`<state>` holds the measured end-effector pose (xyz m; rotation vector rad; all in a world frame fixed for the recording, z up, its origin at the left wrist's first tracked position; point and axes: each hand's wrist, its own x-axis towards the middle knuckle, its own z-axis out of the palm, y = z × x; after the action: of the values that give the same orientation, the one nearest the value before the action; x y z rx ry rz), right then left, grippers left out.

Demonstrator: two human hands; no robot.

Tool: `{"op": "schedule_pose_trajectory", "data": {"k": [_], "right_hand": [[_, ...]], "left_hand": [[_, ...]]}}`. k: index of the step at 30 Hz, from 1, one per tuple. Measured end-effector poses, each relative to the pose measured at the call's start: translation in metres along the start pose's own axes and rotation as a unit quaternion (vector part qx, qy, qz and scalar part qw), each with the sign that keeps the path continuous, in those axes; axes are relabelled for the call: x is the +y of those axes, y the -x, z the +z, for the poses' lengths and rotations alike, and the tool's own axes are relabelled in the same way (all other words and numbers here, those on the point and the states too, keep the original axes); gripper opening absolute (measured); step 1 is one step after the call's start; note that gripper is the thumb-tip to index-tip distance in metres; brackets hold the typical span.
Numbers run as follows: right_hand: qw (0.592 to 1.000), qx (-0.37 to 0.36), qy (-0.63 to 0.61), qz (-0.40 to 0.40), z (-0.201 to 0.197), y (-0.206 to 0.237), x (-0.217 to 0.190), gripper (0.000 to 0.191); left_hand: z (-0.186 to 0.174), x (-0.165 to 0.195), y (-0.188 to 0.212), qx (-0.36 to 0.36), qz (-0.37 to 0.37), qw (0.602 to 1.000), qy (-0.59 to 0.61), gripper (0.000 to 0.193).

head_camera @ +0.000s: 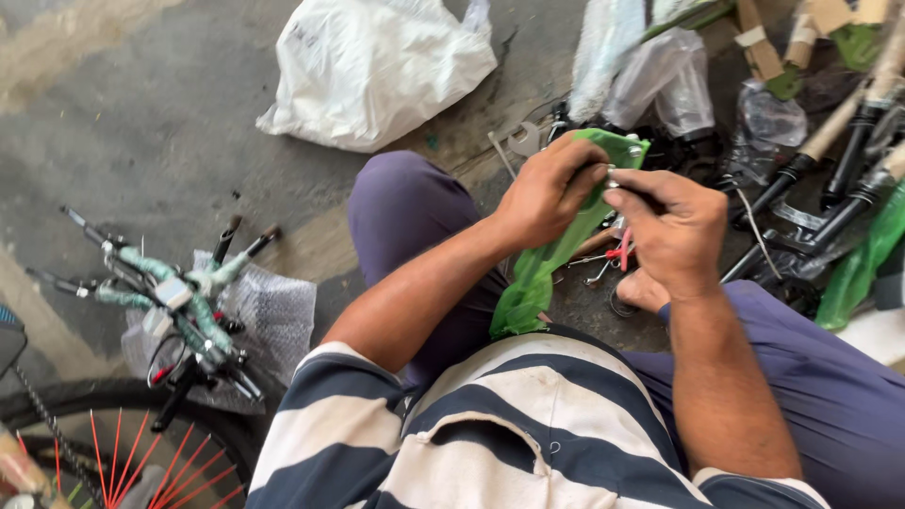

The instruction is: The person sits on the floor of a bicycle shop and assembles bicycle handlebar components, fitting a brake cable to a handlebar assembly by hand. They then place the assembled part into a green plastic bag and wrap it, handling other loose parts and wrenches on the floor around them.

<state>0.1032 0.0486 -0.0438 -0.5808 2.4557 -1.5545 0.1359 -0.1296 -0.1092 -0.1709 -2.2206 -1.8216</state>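
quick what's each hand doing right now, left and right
Left hand: closed, gripping the green plastic bag.
Right hand: closed, pinching the bag's top; a small metal part shows at its fingertips.

The person wears a short-sleeved polo shirt with broad navy and cream horizontal stripes and a soft collar. Loose purple trousers cover both legs. The forearms are bare, and neither the left hand nor the right hand wears a glove.
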Motion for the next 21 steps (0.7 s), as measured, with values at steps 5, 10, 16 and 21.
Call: {"op": "schedule_pose_trajectory", "data": {"k": [5,10,16,21], "right_hand": [[0.988,-0.018,-0.144,0.057,-0.001,-0.004,0.01,0.035],[0.997,-0.054,-0.059,0.0,-0.004,-0.004,0.015,0.031],[0.986,-0.067,-0.124,0.091,-0.005,-0.003,0.019,0.021],[0.992,-0.027,-0.107,0.058,-0.008,-0.005,0.01,0.016]], "left_hand": [[0.001,0.001,0.0,-0.002,-0.014,1.0,0.01,0.011],[-0.002,0.002,0.001,-0.003,-0.005,1.0,0.003,0.011],[-0.007,0.011,0.003,-0.016,-0.014,1.0,0.015,0.017],[-0.003,0.015,0.001,0.036,-0.165,0.979,0.111,0.047]]}}
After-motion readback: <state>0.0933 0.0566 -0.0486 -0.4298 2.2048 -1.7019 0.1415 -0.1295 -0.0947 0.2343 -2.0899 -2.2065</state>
